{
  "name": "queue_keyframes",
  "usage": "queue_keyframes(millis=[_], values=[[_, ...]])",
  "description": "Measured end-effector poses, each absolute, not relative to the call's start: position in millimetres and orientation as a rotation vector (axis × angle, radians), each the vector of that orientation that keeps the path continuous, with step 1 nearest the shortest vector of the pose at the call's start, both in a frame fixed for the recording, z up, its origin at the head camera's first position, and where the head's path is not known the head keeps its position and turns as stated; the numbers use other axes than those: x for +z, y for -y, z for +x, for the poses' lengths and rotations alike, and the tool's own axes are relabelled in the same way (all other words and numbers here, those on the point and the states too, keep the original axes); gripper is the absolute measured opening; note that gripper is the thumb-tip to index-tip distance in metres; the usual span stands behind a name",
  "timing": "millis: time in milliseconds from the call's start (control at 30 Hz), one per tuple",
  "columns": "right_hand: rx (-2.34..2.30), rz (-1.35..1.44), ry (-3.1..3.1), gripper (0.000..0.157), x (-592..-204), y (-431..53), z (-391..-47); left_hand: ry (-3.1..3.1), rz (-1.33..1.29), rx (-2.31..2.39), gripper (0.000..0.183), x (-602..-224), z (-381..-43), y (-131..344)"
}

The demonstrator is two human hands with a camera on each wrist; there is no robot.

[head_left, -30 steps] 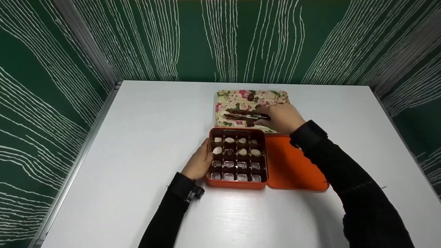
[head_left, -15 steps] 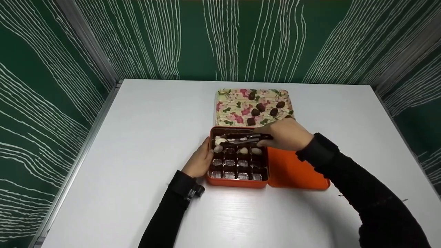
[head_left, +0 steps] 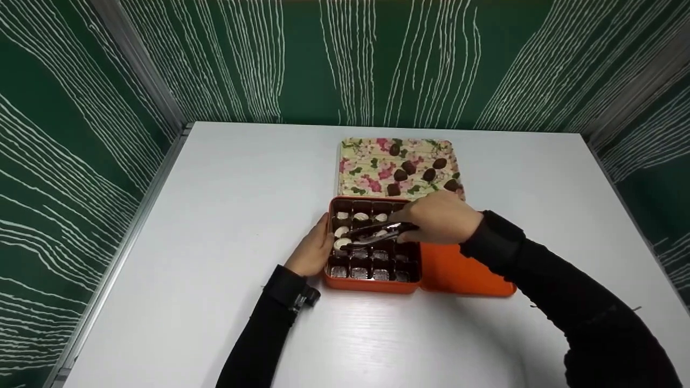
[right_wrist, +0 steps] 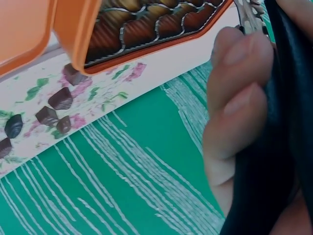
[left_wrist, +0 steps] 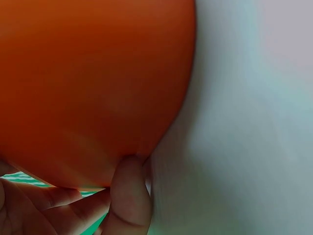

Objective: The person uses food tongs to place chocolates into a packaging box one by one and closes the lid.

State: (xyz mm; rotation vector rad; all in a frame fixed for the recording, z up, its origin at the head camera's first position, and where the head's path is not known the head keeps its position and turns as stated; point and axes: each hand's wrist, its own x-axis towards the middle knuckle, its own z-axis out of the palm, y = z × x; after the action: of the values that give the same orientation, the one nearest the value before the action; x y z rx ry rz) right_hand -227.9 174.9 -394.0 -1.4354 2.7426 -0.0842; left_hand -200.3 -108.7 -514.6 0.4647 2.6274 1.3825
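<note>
My right hand [head_left: 439, 215] grips dark tongs [head_left: 372, 240] above an orange box [head_left: 372, 286] with a brown divided insert. The tongs' tips are at a round white chocolate [head_left: 342, 244] over the left cell of the third row; whether it touches the cell bottom I cannot tell. My left hand [head_left: 312, 249] holds the box's left side, its thumb [left_wrist: 129, 196] pressed on the orange wall. White chocolates, such as this one [head_left: 360, 216], sit in the far rows. The tongs partly hide the second row. In the right wrist view, curled fingers [right_wrist: 244, 63] wrap dark handles.
Behind the box lies a floral-patterned panel [head_left: 358, 171] with several dark chocolates, one dark piece [head_left: 400, 175] near its middle. An orange lid [head_left: 466, 275] lies right of the box, partly under my right arm. Green walls with white lines border the white table [head_left: 237, 183].
My right hand has brought the tongs from over the floral panel to the box, then down to the third row, carrying a white chocolate. My left hand stays at the box's side.
</note>
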Motion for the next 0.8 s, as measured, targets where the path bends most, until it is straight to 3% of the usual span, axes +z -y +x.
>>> queue_keyframes(millis=[333, 467, 500, 667, 800], values=[[0.21, -1.491, -2.691, 0.038, -371.1, -138.9, -222.2, -2.603, 0.401, 1.377, 0.058, -516.9, -201.2, 108.5], [0.326, -1.463, -2.679, 0.024, -360.4, -123.3, -218.6, -2.609, 0.426, 1.388, 0.057, -516.3, -201.1, 109.8], [0.366, -1.445, -2.68, 0.025, -357.9, -118.9, -217.3, -2.608, 0.431, 1.393, 0.056, -516.4, -201.1, 110.4], [0.642, -1.415, -2.686, 0.059, -351.2, -94.6, -211.4, -2.576, 0.428, 1.436, 0.056, -516.7, -201.1, 114.0], [0.851, -1.424, -2.667, 0.061, -353.0, -77.7, -208.1, -2.535, 0.389, 1.449, 0.057, -515.9, -201.2, 116.1]])
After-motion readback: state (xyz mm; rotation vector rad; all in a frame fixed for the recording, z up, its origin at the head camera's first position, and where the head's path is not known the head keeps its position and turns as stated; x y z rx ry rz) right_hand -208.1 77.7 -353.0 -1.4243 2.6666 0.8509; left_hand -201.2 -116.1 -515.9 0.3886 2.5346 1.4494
